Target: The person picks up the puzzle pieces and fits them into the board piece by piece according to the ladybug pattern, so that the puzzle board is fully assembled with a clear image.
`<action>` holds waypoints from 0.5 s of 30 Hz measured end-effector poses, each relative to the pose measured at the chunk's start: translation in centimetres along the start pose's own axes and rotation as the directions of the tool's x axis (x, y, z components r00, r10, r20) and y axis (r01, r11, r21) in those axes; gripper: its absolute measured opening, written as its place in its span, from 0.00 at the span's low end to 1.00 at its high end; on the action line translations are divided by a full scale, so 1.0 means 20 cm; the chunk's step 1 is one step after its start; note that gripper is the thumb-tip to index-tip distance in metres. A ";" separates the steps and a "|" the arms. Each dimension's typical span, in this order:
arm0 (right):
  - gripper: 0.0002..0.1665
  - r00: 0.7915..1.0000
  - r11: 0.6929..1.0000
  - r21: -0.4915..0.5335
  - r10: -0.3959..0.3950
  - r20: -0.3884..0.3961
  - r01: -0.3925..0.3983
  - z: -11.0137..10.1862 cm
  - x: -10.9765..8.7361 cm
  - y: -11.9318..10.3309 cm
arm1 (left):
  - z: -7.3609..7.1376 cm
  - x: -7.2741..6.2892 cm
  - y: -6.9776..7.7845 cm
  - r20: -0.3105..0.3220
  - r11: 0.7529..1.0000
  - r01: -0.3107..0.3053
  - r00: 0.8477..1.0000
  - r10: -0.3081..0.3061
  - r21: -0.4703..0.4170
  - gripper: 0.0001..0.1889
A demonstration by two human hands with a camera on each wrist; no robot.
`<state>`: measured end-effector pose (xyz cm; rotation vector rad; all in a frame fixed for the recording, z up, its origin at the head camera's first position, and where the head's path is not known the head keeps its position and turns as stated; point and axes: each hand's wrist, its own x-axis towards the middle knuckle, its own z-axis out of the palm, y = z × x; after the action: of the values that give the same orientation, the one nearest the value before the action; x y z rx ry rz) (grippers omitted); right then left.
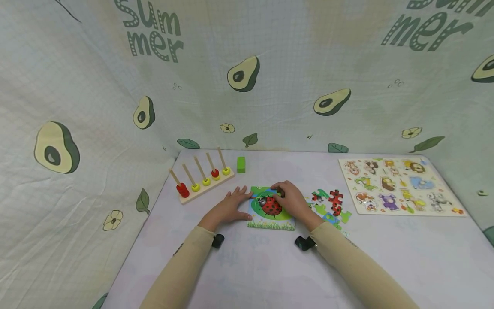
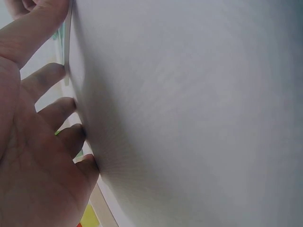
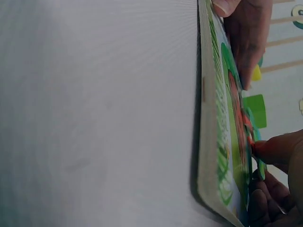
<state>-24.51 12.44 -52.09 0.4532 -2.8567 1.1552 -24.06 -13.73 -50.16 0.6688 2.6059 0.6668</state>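
Observation:
A ladybug puzzle board [image 1: 270, 225] lies flat in front of me, its red-and-black ladybug on a green ground. My left hand [image 1: 230, 207] is at the board's left side, fingers spread, thumb at the board's edge; in the left wrist view the fingertips [image 2: 67, 105] touch the table. Over the board's upper right part, my right hand [image 1: 291, 198] pinches a puzzle piece [image 3: 259, 165] with green and red on it between thumb and fingers. The piece stands tilted close over the picture in the right wrist view.
Loose puzzle pieces [image 1: 335, 197] lie to the right of the board. A wooden peg stacker [image 1: 208, 187] with red and yellow beads stands at the back left, a green block [image 1: 241, 165] beside it. An animal peg board [image 1: 401, 186] lies at the far right.

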 end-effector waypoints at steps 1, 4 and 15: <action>0.16 1.000 1.000 0.000 0.001 -0.003 -0.001 0.00 0.00 0.00 | 0.00 0.00 0.00 0.000 1.000 0.001 1.000 -0.001 0.001 0.46; 0.16 1.000 1.000 0.002 -0.001 -0.013 0.001 0.00 0.00 0.00 | 0.00 0.00 0.00 0.000 1.000 0.005 1.000 -0.005 -0.001 0.46; 0.18 0.994 0.994 -0.038 -0.101 0.050 0.103 0.00 -0.01 0.02 | 0.00 0.00 0.00 -0.002 1.000 0.003 1.000 -0.003 -0.012 0.46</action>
<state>-24.44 12.73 -52.34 0.6247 -2.8534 1.0819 -23.98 -13.71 -50.07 0.6609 2.6026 0.6817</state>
